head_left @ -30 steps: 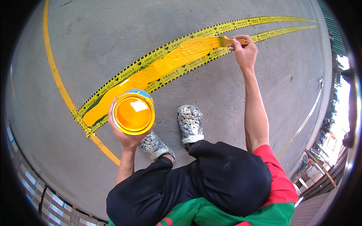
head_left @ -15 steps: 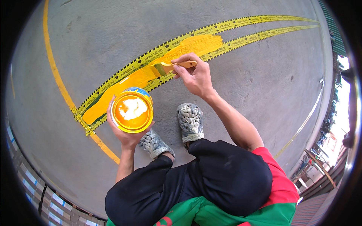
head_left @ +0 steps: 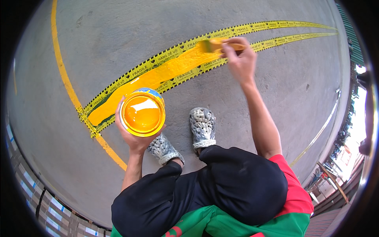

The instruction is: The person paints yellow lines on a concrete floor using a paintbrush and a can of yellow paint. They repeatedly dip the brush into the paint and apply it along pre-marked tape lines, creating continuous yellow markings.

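Note:
My left hand (head_left: 130, 136) is wrapped round an open can of yellow paint (head_left: 143, 114), held above the floor in front of my knees. Between the fingers of my right hand (head_left: 239, 61) is a paintbrush (head_left: 215, 46), blurred by motion, its bristles over the far part of a wet yellow stripe (head_left: 162, 73). Two strips of yellow and black printed tape, an upper strip (head_left: 252, 27) and a lower strip (head_left: 272, 42), border the stripe. Some paint overlaps the tape edges. My right thumb and fingers are closed on the brush handle.
Grey concrete floor (head_left: 300, 79) spreads all round. An older yellow line (head_left: 63, 79) crosses the stripe's left end. My shoes, patterned clogs (head_left: 203, 124), are just behind the tape. Stacked goods (head_left: 51, 213) stand at lower left, and clutter lines the right edge.
My right hand has carried the brush right and farther away along the stripe. The can in my left hand is nearly where it was, with a different reflection on its paint.

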`<state>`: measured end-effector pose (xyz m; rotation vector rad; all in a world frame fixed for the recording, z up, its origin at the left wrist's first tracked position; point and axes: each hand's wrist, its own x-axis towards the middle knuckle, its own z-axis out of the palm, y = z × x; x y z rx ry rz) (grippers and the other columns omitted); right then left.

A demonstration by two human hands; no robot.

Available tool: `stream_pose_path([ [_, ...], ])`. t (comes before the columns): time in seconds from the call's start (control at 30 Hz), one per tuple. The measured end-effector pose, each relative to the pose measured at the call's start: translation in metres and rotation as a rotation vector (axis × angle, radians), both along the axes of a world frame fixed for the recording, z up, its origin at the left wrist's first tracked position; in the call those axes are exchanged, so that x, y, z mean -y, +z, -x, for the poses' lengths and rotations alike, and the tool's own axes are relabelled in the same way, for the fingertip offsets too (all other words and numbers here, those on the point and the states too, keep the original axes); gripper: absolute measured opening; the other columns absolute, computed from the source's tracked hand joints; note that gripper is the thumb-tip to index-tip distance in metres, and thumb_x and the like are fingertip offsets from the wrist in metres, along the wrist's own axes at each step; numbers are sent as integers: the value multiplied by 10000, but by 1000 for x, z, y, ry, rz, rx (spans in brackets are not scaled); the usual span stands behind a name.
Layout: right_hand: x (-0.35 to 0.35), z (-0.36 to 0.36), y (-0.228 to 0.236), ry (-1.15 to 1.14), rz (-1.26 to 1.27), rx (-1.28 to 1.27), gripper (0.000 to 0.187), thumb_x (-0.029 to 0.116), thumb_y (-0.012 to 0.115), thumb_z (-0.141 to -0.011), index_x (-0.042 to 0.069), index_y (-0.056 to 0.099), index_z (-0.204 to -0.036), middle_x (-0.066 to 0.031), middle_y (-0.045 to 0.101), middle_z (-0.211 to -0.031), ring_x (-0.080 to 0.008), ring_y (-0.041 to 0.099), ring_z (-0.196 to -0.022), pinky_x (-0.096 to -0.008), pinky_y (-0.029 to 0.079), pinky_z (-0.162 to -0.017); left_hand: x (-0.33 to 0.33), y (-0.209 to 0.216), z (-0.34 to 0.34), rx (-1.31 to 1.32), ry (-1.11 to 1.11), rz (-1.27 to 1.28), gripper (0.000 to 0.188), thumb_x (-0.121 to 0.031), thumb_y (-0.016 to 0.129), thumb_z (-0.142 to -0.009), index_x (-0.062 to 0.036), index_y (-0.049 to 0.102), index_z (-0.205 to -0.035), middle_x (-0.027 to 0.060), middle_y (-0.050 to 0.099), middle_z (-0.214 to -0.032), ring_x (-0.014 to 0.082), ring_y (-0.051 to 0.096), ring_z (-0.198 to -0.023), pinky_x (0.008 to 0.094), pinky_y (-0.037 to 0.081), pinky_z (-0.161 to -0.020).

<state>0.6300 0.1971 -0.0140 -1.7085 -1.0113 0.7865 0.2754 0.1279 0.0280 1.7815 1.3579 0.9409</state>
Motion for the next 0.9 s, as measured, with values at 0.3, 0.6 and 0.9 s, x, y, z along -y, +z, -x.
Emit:
stream_pose_path([
  [0.3, -2, -24, -31, -33, 31, 302, 107, 53, 686, -922, 15, 667, -1020, -128, 752, -859, -173, 725, -692, -293, 580, -590, 2, 1, 3, 26, 10, 14, 1262, -259, 1013, -552, -16, 223, -1505, 212, 372, -1521, 324, 457, -1378, 455, 361, -1181],
  [0.6, 26, -10, -5, -22, -129, 260, 116, 75, 702, -926, 34, 683, -1033, -91, 753, -871, -141, 713, -701, -266, 565, -590, 2, 1, 4, 43, 39, 49, 1253, -248, 1014, -548, -31, 235, -1505, 195, 373, -1517, 307, 461, -1372, 444, 370, -1176],
  [0.9, 31, 56, -33, 214, -7, 84, 137, 57, 720, -899, 48, 703, -1035, -109, 755, -867, -117, 702, -701, -258, 554, -566, 3, 3, 9, 20, 46, 38, 1279, -258, 1019, -541, -30, 217, -1511, 198, 372, -1513, 315, 454, -1377, 449, 364, -1179],
])
